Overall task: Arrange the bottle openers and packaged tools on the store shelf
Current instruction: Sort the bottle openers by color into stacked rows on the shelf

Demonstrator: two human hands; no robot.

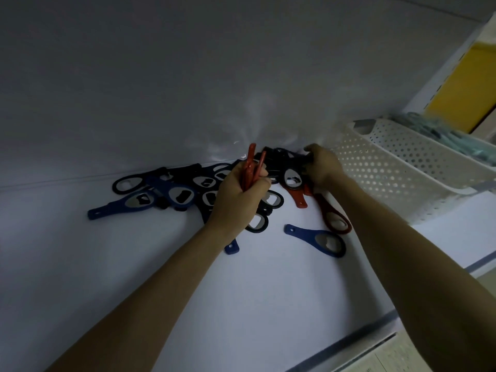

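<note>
The left hand [237, 196] grips several red plastic-handled bottle openers [251, 167] upright. The right hand [323, 167] curls its fingers round a black bottle opener [284, 154] — both over the white shelf [268, 291].

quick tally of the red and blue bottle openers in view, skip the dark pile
red bottle openers: 4 (2 gripped in the left hand, 2 lying on the shelf)
blue bottle openers: 4 (1 partly hidden under the left wrist)
total: 8
dark openers overlap too much to count
</note>
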